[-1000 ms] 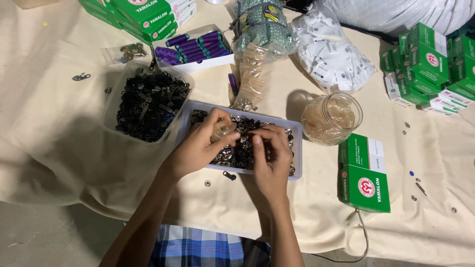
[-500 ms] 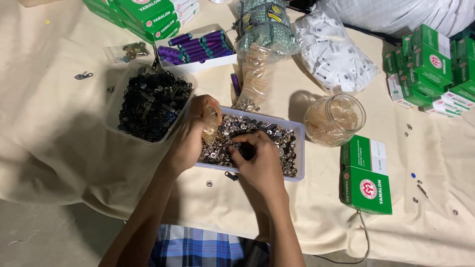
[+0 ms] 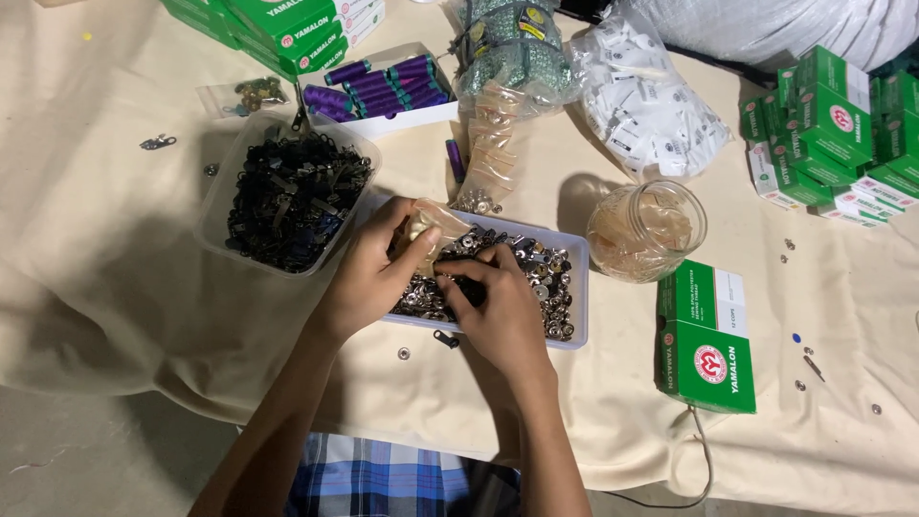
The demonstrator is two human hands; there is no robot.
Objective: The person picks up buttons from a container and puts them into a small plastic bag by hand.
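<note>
A shallow clear rectangular tray [image 3: 577,287] full of small silver and dark metal snap fasteners [image 3: 546,278] lies on a cream cloth. My left hand [image 3: 369,273] is over the tray's left end, holding a small clear plastic bag [image 3: 421,222] between thumb and fingers. My right hand [image 3: 498,311] rests on the fasteners in the middle of the tray, fingers curled and pinching at them right by the bag's mouth. What is between those fingertips is hidden.
A clear tub of dark metal zipper parts [image 3: 292,196] sits left of the tray. Behind are a box of purple thread spools [image 3: 383,88], bagged items [image 3: 503,57], white labels [image 3: 646,105], a glass jar [image 3: 646,230]. Green boxes [image 3: 706,335] lie at right.
My left hand has stayed at the tray's left end with the small bag. My right hand moved left across the fasteners toward the bag.
</note>
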